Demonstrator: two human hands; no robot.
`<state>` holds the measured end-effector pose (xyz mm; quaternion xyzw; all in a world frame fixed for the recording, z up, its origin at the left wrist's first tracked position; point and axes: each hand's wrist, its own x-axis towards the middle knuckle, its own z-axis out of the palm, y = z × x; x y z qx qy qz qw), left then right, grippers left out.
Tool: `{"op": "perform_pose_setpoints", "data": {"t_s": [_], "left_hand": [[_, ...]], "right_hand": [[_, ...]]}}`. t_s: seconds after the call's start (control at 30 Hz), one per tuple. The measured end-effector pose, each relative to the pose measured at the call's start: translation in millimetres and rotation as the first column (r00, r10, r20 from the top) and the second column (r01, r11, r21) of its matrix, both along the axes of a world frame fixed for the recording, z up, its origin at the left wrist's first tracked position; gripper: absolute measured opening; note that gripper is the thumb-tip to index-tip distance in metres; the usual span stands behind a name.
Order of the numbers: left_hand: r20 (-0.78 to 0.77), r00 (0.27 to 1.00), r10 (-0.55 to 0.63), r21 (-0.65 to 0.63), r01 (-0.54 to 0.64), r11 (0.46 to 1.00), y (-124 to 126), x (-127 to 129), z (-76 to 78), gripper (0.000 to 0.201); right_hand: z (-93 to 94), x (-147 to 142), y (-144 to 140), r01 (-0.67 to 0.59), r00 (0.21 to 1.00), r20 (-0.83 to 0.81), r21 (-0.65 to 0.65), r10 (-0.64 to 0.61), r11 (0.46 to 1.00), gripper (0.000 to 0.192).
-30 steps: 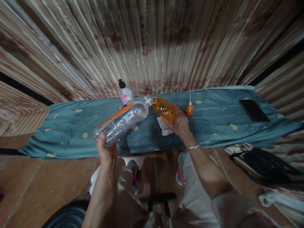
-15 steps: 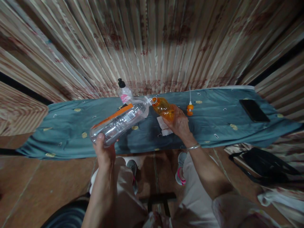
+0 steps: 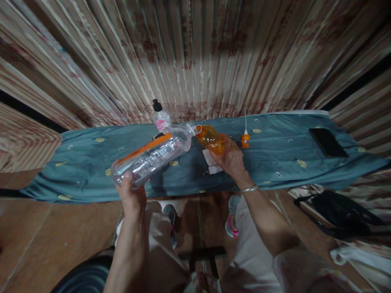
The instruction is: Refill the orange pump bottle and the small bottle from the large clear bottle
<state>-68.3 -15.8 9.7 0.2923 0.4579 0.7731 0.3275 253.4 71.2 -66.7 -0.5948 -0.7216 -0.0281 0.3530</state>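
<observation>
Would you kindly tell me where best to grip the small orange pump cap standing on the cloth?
Probably pinch the orange pump cap round its squat collar, coming from above and nearside; its thin white tube rises behind, and the right hand is close on its left.

**A room in a home**

Pleated patterned curtains [image 3: 195, 57] fill the upper frame behind a cloth-covered ledge [image 3: 275, 162] at centre. Tiled floor [image 3: 45, 240] lies lower left; a phone [image 3: 328, 142] rests at right.
</observation>
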Motion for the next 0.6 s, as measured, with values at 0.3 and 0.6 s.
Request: {"op": "perform_pose_setpoints", "data": {"t_s": [0.3, 0.6], "left_hand": [[0.029, 0.999, 0.021, 0.038, -0.022, 0.999, -3.1, 0.1, 1.2, 0.068], [-0.032, 0.999, 0.024, 0.043, -0.023, 0.999, 0.2, -7.4, -6.3, 0.074]], "right_hand": [[2.0, -0.3, -0.9, 0.003, 1.000, 0.014, -0.012, -0.003, 1.000, 0.069], [-2.7, 0.5, 1.1, -0.024, 1.000, -0.002, 0.007, 0.024, 1.000, 0.071]]}}
